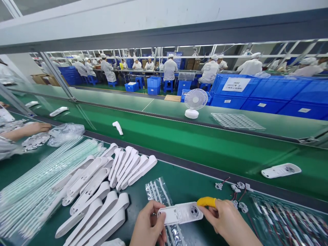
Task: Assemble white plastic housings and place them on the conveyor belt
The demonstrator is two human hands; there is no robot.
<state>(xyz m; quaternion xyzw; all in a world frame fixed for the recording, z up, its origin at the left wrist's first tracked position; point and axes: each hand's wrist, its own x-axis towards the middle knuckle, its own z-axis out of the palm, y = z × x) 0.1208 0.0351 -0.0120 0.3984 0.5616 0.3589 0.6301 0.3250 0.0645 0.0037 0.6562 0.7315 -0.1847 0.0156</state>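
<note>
Both my hands hold a white plastic housing shell [180, 213] at the bottom centre, inner side up, with a round part at its right end. My left hand [148, 223] grips the shell's left end with curled fingers. My right hand [227, 220] pinches the right end; its forefinger wears a yellow finger cot [206, 201]. Under the shell lies a clear plastic strip bag [157, 191]. Left of my hands sits a pile of white shells [102, 184].
Small wired parts [237, 194] and bagged components [287, 218] lie to the right. A green conveyor belt [205, 143] carries a white shell [281, 170] and a white part [118, 127]. A desk fan [195, 103], a clear tray [237, 121], blue crates [269, 92]. A co-worker's arm [28, 130] at left.
</note>
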